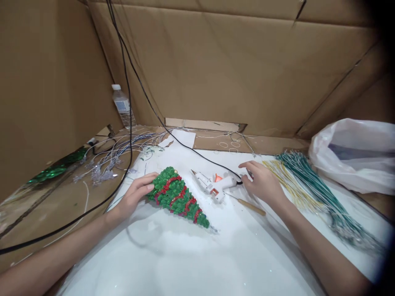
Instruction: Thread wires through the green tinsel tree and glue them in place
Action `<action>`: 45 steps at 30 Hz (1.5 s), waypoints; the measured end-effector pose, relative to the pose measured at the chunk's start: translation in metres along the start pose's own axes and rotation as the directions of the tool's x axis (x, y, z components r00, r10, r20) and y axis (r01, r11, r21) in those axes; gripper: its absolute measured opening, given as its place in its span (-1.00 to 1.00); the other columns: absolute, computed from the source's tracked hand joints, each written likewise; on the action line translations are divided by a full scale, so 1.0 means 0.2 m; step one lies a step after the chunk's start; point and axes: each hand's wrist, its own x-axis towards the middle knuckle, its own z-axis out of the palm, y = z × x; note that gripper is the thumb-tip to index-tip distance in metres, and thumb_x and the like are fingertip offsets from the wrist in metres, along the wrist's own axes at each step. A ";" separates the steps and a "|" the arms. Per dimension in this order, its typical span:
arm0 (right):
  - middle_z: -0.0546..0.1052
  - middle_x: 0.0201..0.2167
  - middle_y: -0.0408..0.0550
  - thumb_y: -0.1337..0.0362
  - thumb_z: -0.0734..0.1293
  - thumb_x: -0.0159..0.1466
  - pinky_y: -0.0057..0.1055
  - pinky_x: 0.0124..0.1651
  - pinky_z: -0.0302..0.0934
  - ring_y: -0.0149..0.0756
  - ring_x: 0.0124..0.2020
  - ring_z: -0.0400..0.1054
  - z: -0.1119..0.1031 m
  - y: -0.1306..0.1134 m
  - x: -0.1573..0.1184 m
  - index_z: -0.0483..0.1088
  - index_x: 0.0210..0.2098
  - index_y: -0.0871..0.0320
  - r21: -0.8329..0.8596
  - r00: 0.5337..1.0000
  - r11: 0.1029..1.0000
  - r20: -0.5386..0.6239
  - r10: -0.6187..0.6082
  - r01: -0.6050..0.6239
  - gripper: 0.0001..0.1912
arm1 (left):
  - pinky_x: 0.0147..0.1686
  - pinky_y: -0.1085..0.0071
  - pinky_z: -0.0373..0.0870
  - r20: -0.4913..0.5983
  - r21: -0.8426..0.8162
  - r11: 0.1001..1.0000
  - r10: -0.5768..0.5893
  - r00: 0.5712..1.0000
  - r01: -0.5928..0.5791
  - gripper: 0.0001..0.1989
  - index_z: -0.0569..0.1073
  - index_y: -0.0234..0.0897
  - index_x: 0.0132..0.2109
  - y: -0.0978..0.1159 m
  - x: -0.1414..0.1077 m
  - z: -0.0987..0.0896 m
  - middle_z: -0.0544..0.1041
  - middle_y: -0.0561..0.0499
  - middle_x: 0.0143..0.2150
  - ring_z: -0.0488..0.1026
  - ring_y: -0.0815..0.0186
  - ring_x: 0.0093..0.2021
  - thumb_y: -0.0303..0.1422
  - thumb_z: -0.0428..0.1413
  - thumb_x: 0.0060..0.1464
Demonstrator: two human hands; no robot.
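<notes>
Green crinkled foil covers a cone-shaped miniature Christmas tree (175,197) wound with glittery red tinsel, which lies on its side on a white sheet (182,257) spread over the desk, its tip pointing toward the lower right. The left hand (135,194) grasps the tree's wide end, its fingers curled against the foil. The right hand (262,183) is raised beside a white hot glue gun (214,185) lying on the sheet, its fingers bunched at a small dark object (249,174) by the gun's black power cord (173,131); whether they grip it, the picture cannot settle. A wooden-handled awl (251,206) lies just below that hand. Further right are bundles of green wires (321,193) and yellow wires (290,185), near a crumpled white plastic bag (352,156). To the left lie tangled silver wires (105,160) and a strip of green tinsel (58,166). A clear plastic water bottle (122,106) stands against the brown cardboard wall (197,61).
</notes>
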 end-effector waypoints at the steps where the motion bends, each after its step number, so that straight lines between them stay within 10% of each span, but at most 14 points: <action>1: 0.50 -0.15 -0.09 0.39 0.19 0.13 -0.29 -0.12 0.21 -0.18 -0.15 0.40 -0.02 0.03 0.01 0.40 -0.19 0.10 0.000 1.000 1.000 -0.013 0.018 -0.018 -0.72 | 0.12 0.25 0.23 0.017 0.003 1.000 0.009 1.000 -0.009 -0.71 0.58 -0.28 -0.21 -0.01 0.00 -0.01 0.50 -0.10 0.05 0.35 0.02 0.09 -0.20 0.07 0.07; 15: 0.53 -0.18 0.03 0.22 0.25 0.06 -0.26 -0.20 0.22 -0.06 -0.13 0.39 -0.29 0.47 -0.30 0.48 -0.32 0.12 -0.308 0.901 0.884 0.145 0.409 -0.352 -0.76 | 0.03 0.33 0.29 0.069 0.057 0.992 0.111 0.991 -0.115 -0.73 0.60 -0.24 -0.23 0.04 0.05 -0.01 0.54 -0.05 -0.04 0.40 0.10 -0.02 -0.25 0.04 0.10; 21: 0.54 -0.43 -0.02 0.08 0.30 0.04 -0.37 -0.48 0.09 -0.21 -0.44 0.39 -0.31 0.44 -0.44 0.46 -0.51 0.09 -0.252 0.776 0.834 0.310 0.549 -0.490 -0.78 | 0.05 0.24 0.30 0.047 0.091 0.988 0.119 0.992 -0.123 -0.70 0.61 -0.23 -0.19 0.03 0.06 -0.01 0.58 -0.08 -0.12 0.40 0.04 -0.01 -0.22 0.05 0.08; 34: 0.55 -0.50 0.00 0.10 0.34 0.00 -0.39 -0.45 0.09 -0.19 -0.42 0.40 -0.22 0.39 -0.41 0.47 -0.56 0.12 -0.106 0.745 0.782 0.248 0.619 -0.614 -0.78 | 0.14 0.23 0.24 -0.039 0.072 0.994 0.084 0.996 -0.081 -0.74 0.61 -0.25 -0.29 0.03 0.06 0.01 0.57 -0.11 -0.08 0.39 0.05 0.06 -0.20 0.10 0.02; 45: 0.54 -0.45 0.03 0.05 0.25 0.14 -0.43 -0.51 0.23 -0.38 -0.57 0.32 -0.34 0.28 -0.34 0.40 -0.47 0.18 0.426 0.804 0.684 0.258 0.536 -0.593 -0.69 | 0.18 0.21 0.19 -0.032 0.069 0.993 0.097 0.995 -0.094 -0.73 0.62 -0.22 -0.22 0.01 0.06 0.00 0.58 -0.07 -0.07 0.36 0.02 0.08 -0.20 0.10 0.03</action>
